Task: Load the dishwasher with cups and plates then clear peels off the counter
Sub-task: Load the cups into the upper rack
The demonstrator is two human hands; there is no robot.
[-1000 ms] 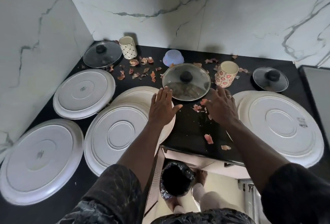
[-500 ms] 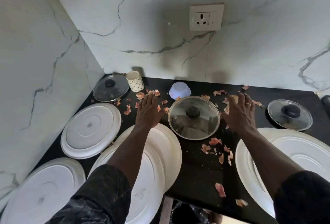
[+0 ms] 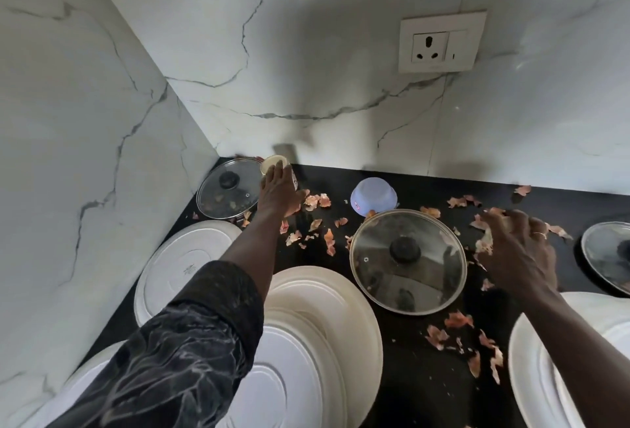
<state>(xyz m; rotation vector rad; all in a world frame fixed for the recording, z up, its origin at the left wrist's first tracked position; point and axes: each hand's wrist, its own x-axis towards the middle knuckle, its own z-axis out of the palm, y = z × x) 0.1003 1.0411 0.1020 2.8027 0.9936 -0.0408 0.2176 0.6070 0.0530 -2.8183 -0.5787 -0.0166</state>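
Two cups matter here, but only one shows plainly. The patterned cup (image 3: 272, 164) stands upright at your left hand (image 3: 278, 194), its rim under the fingertips, just beside the glass lid (image 3: 218, 200). Your fingers (image 3: 272, 178) lie along its side; I cannot tell whether they grip it. It looks ceramic, so likely light, stiff, smooth and breakable. Take the body, thumb opposite fingers, not the rim. Your right hand (image 3: 514, 247) spreads curled fingers over peels (image 3: 477, 223) on the desk (image 3: 402, 363); what it holds is hidden.
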